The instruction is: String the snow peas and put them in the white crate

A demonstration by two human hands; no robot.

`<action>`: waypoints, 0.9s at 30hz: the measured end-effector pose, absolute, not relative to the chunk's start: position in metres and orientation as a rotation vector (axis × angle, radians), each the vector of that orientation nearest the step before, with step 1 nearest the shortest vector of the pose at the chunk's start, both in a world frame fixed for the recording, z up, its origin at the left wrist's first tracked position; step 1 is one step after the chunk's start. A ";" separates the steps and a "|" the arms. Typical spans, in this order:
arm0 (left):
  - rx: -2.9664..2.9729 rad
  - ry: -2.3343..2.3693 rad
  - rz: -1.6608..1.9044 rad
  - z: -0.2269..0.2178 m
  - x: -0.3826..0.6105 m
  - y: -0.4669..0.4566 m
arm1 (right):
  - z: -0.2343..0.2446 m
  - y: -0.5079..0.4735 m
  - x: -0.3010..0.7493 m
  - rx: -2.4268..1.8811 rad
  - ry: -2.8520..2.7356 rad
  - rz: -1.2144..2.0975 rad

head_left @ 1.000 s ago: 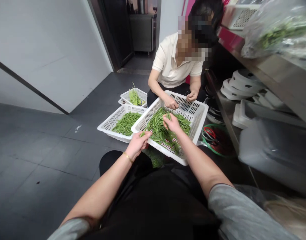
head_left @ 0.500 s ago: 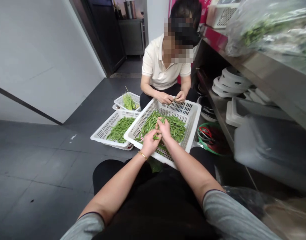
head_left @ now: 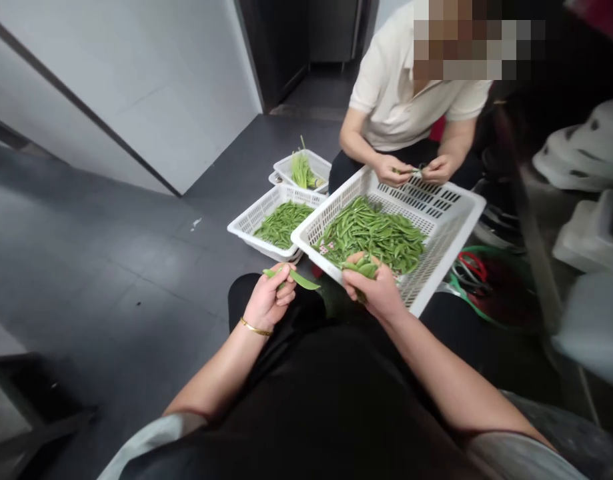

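Note:
My left hand [head_left: 270, 299] is closed around a flat green pea pod [head_left: 306, 283], whose end sticks out to the right past the fingers. A gold bracelet circles that wrist. Over the near rim of a large white basket [head_left: 311, 249], my right hand [head_left: 377, 291] grips a small bunch of green pods [head_left: 362, 268]. A heap of the same pods [head_left: 373, 230] covers much of that basket's bottom. Left of it, a lower white basket [head_left: 240, 225] holds more pods [head_left: 283, 224].
Across the large basket a person in a white shirt [head_left: 386, 87] handles something small and green with both hands. Behind the lower basket, a small basket [head_left: 282, 167] holds thin green stalks [head_left: 302, 171]. Shelving with white containers [head_left: 581, 153] runs along the right.
My hands have come apart: the left moved out left of the large basket with a pod, the right keeps a bunch at the near rim. The view has tilted down and left.

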State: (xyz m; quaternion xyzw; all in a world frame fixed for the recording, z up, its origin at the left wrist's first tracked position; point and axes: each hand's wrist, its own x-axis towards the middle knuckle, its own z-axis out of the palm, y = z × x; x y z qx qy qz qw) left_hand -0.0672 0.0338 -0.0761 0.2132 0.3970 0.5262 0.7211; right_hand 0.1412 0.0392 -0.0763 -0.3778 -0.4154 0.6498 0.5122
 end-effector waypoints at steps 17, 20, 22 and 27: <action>0.307 0.761 1.270 -0.087 -0.060 0.008 | -0.076 0.006 0.104 -1.079 -1.643 0.884; 0.298 0.768 1.266 -0.087 -0.058 0.007 | -0.078 0.006 0.105 -1.081 -1.614 0.966; 0.288 0.770 1.219 -0.086 -0.055 0.005 | -0.077 0.007 0.104 -1.110 -1.576 1.033; 0.286 0.749 1.093 -0.087 -0.045 0.000 | -0.077 0.010 0.104 -1.129 -1.544 1.067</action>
